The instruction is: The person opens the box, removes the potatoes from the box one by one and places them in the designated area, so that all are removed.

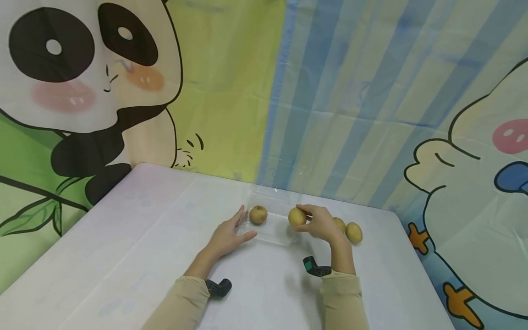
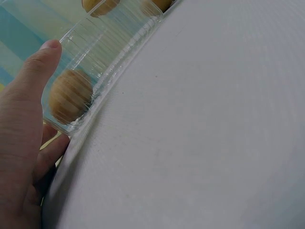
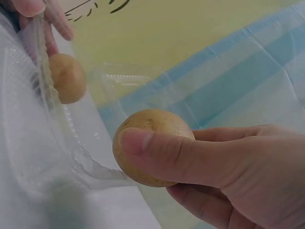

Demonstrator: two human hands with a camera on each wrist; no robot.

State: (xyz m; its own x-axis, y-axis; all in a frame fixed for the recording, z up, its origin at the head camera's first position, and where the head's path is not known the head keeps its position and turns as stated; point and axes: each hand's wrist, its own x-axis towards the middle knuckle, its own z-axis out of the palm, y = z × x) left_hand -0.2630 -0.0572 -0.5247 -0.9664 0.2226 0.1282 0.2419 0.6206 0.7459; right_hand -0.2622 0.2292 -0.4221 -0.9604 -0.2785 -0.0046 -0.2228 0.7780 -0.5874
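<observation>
A clear plastic container [image 1: 272,233] stands open on the white table. One round yellow-brown fruit [image 1: 258,214] lies inside at its left end, also seen through the wall in the left wrist view [image 2: 70,95]. My left hand [image 1: 228,234] rests with straight fingers against the container's left side [image 2: 109,47], thumb [image 2: 45,57] on the wall. My right hand [image 1: 319,223] grips a second fruit [image 1: 296,217] between thumb and fingers, held over the container's right end [image 3: 152,121]. Two more fruits [image 1: 354,232] lie on the table behind that hand.
A cartoon backdrop [image 1: 264,91] hangs close behind the table. The table's right edge [image 1: 416,256] runs near the loose fruits. Black wrist-worn cameras [image 1: 218,287] sit on both forearms. White cloth [image 1: 123,238] stretches to the left.
</observation>
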